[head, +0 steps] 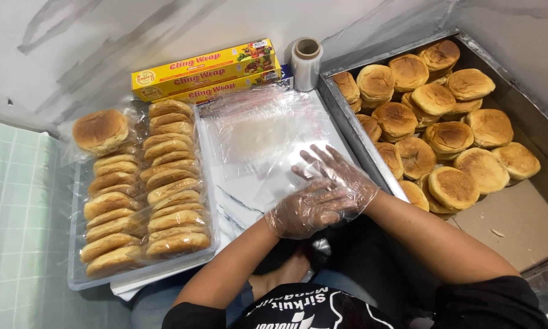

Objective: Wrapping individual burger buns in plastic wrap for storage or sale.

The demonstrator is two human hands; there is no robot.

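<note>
Clear plastic gloves cover both your hands: your left hand (301,213) and right hand (338,176) meet, fingers spread, over a stack of clear bags (259,137), seemingly peeling one loose. Next calls for a bun from the metal tray (347,119) at right; wrapped buns (143,195) lie left.

left hand (301,213): gloved, fingers loosely curled, palm down, just below flat bag stack (259,131) | right hand (341,176): gloved, fingers spread, overlapping left hand, at stack's near edge | forearms bare, converging
</note>
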